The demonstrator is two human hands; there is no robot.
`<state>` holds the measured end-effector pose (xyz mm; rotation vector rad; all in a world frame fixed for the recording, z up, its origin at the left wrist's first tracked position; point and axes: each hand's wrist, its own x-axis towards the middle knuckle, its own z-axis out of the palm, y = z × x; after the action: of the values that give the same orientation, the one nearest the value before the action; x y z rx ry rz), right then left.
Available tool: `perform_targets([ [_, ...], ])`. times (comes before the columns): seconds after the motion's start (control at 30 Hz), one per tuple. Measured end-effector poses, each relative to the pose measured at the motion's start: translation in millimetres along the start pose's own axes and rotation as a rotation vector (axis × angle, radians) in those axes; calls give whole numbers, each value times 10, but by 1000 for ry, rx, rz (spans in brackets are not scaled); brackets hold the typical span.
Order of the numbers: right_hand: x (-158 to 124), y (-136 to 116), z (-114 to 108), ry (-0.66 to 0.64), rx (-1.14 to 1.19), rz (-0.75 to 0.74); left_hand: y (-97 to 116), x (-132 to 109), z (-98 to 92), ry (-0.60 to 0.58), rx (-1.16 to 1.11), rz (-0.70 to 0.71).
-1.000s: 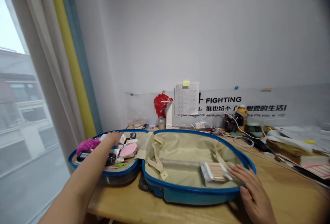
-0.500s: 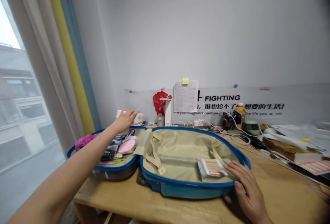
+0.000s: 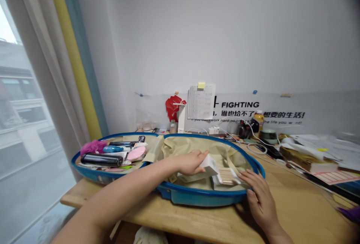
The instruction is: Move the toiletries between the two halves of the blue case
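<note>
An opened blue suitcase (image 3: 208, 198) with a beige lining lies on the wooden desk. My left hand (image 3: 192, 162) is inside its right half, fingers closed on a small white box (image 3: 209, 165). Just right of that box sits a clear pack of cotton swabs (image 3: 227, 176). My right hand (image 3: 257, 191) rests over the suitcase's right front rim, its fingers stretched out and apart, holding nothing. In the left half lie a black cylinder (image 3: 101, 160), a pink oval item (image 3: 136, 153), a blue tube (image 3: 113, 149) and a purple fluffy item (image 3: 94, 147).
Along the wall stand a yellow-labelled bottle (image 3: 258, 119), a green pot (image 3: 268, 136) and a white lamp-like stand (image 3: 181, 119). Cables and papers (image 3: 332, 150) cover the desk's right side. A window and curtain (image 3: 53, 64) are at left.
My left hand has moved from behind the suitcase's left half into its right half, bringing the white box with it. My right hand stays at the rim. The view has shifted slightly.
</note>
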<state>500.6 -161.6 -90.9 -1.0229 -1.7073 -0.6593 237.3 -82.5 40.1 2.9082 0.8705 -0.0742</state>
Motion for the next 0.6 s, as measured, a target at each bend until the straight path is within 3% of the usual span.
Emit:
perform_targets([
  [0.3,-32,10,5,-17,5,43,-27,102,109,-113,87,-36],
  [0.6,4,-1,-17,-19,-19,-13,-16,346,396,-166,126,-48],
])
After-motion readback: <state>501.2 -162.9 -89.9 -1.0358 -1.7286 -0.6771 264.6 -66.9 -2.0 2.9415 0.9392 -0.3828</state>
